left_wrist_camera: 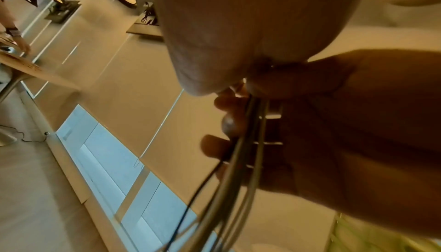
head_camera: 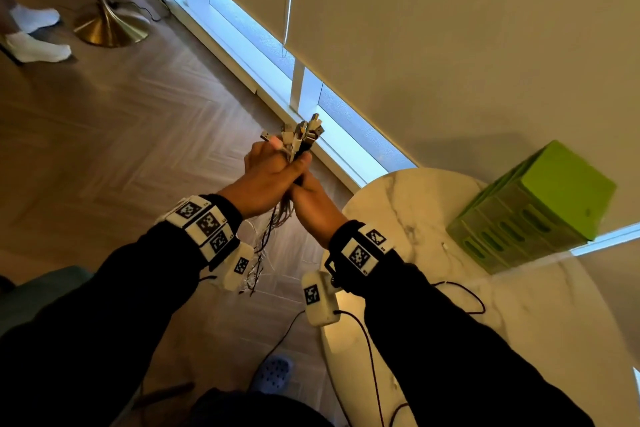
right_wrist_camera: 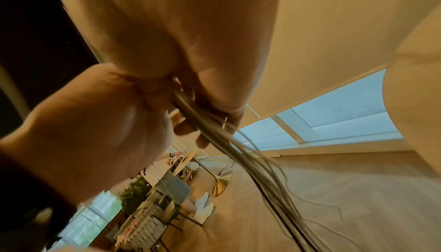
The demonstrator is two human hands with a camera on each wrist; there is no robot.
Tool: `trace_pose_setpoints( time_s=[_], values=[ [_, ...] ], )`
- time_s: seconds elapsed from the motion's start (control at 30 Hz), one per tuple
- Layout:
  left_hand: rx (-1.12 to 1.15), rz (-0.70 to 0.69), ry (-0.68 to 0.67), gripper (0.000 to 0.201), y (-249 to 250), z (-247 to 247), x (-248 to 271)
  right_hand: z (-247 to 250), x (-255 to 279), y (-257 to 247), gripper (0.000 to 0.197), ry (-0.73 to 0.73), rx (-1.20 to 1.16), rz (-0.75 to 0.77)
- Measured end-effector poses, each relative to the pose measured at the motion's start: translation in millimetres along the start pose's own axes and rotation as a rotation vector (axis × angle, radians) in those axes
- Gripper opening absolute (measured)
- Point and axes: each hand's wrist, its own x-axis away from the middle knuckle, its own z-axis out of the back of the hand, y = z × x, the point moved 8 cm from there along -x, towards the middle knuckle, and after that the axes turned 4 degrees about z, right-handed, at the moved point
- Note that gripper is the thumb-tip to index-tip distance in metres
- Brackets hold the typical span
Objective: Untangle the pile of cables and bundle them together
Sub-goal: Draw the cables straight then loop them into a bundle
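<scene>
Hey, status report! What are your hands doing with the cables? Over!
Both hands, left hand and right hand, grip the cables together. Plug ends up, tails hanging. Nothing blocking.

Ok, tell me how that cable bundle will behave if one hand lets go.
The cables look thin and floppy: below the left hand and right hand they hang limp and splay apart. Probably light, since both hands lift them clear of the table. The plugs fan out unevenly above the grip, so strands may well slip loose.
</scene>
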Motion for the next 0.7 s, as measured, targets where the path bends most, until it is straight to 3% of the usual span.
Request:
trace_pose_setpoints(
  time_s=[0.07,0.13,0.23,0.3,0.37,0.4,0.43,0.53,0.57,0.63,0.7],
  values=[
    [0.141,0.016,-0.096,0.017,4,-2,0,2,4,7,0.024,0.061,-0.020,-0.089],
    [0.343,0.029,-0.206,0.033,4,-8,1,7,9,10,0.029,0.122,-0.156,-0.145],
    [0.529,-0.001,-0.444,0.069,-5,-27,12,16,10,-7,0.010,0.128,-0.569,-0.155],
    [0.347,0.091,-0.644,0.069,-17,-49,28,20,11,-25,0.018,0.054,-0.683,-0.156],
    [0.038,0.100,-0.780,0.042,-25,-60,34,24,15,-43,0.015,-0.021,-0.648,-0.143],
    [-0.098,0.067,-0.732,0.025,-28,-55,25,26,19,-52,0.010,-0.043,-0.609,-0.129],
    [-0.228,0.027,-0.601,0.013,-29,-42,11,29,22,-56,0.013,-0.037,-0.568,-0.107],
    [-0.461,-0.143,-0.004,0.015,-26,17,-23,33,29,-56,0.027,0.034,-0.475,-0.021],
    [-0.491,-0.171,0.114,0.016,-30,25,-25,31,33,-56,0.031,0.052,-0.465,-0.002],
    [-0.474,-0.139,0.195,0.020,-44,20,-20,34,36,-53,0.033,0.143,-0.533,0.031],
    [-0.402,-0.055,0.066,0.028,-64,-13,-7,43,37,-46,0.017,0.260,-0.673,0.011]
  ],
)
